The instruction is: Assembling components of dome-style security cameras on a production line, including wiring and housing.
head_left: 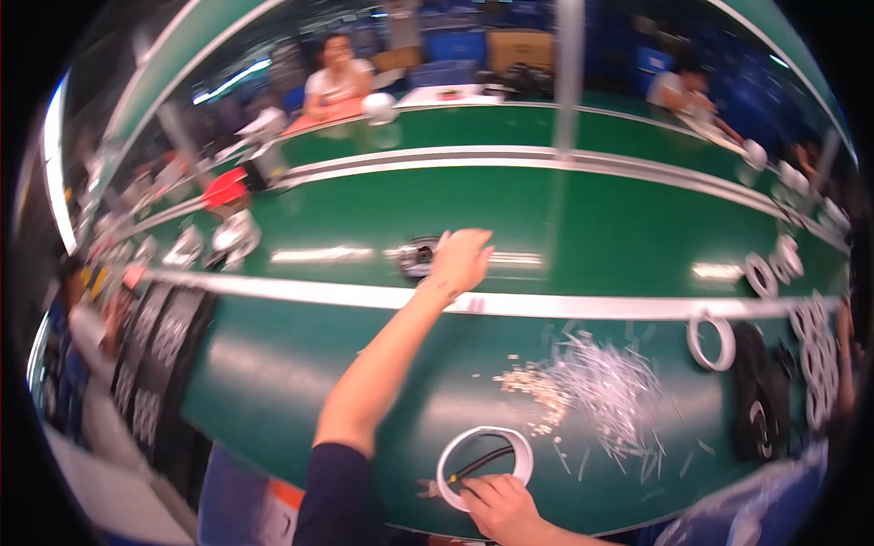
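The right hand is pinching the ring, slackness risking a drop; blur is hiding the left hand's grip.

The dark green surface carries a loose heap of clear strips, with beige bits scattered along its left side. Farther right are a white ring and, just beside it, a black item, its kind unclear.

White glare is streaking the belt and paling the table — a tube light is glowing at far left. Blur is smearing the people beyond, while edges are bowing toward black corners.
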